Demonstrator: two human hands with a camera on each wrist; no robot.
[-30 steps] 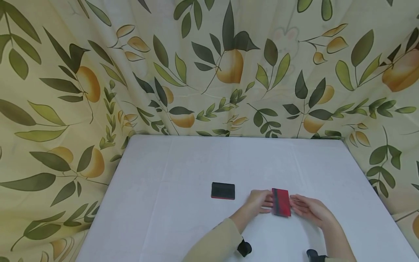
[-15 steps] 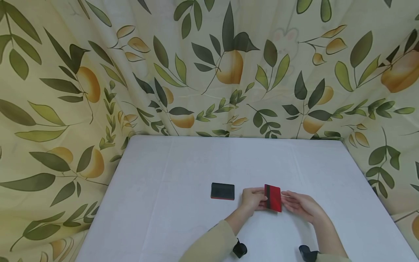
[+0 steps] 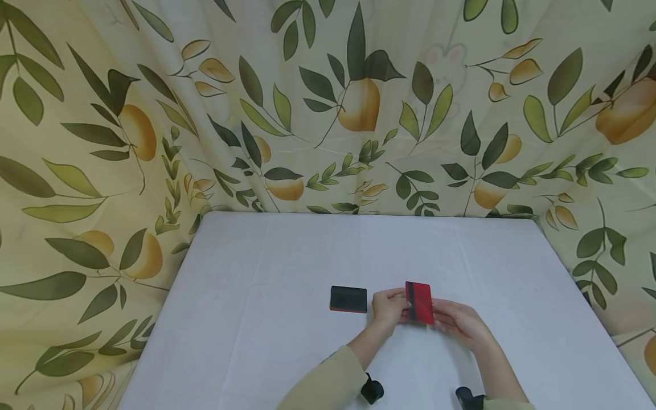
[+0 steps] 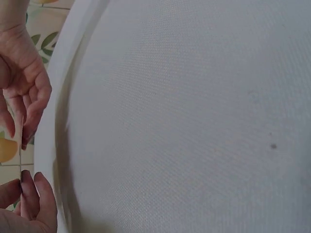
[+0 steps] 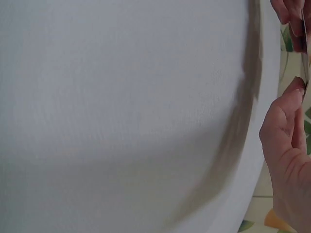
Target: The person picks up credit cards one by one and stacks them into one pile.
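Note:
A red card with a dark stripe near its left side (image 3: 421,303) is held up over the white table. My left hand (image 3: 388,310) pinches its left edge, thumb on the top face and fingers beneath. At its right edge are the outstretched fingers of my right hand (image 3: 461,322), with no thumb showing over the face. Seen from the left wrist, the card (image 4: 21,158) is edge-on as a thin line between the left hand (image 4: 36,204) and the right hand (image 4: 24,73). The right wrist view has the right hand's (image 5: 286,145) fingertips at the card's edge.
A dark flat rectangular block with a red lower edge (image 3: 348,299) lies on the white tabletop (image 3: 266,336), just left of my left hand. Behind the table hangs a leaf-and-fruit patterned curtain (image 3: 328,171). Dark wrist devices (image 3: 372,391) sit near both sleeves.
Both hands and the card have moved left and slightly away from me, toward the dark block. The left thumb has come onto the card's face. The dark block has not moved.

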